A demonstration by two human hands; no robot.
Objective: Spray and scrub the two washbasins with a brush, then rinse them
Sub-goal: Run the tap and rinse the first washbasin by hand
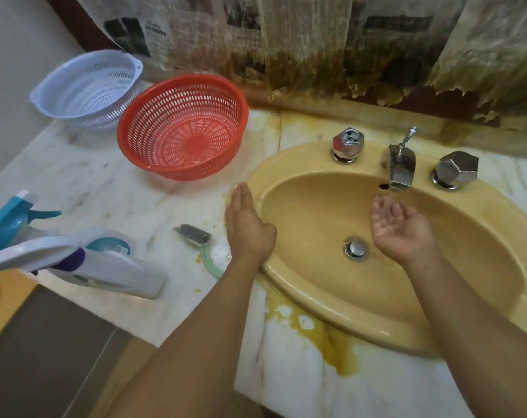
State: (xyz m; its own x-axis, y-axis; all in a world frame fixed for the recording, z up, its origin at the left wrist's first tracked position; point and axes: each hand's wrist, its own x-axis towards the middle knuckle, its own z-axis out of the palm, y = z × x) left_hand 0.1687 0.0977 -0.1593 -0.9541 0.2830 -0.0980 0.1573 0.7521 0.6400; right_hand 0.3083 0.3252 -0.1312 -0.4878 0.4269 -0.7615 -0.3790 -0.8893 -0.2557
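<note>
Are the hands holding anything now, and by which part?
Nothing is held. The left hand lies flat at the washbasin rim; the right hand is cupped, empty, under the spout.

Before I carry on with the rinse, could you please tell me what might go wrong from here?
Water caught by the cupped right hand under the tap could splash over the rim of the basin onto the counter, spreading the yellow puddle at its front. The white spray bottle lies at the counter's near edge; a stray elbow might knock it off.

Stained, seemingly newspaper sheets [301, 34] hang above the marble counter [84, 176].
</note>
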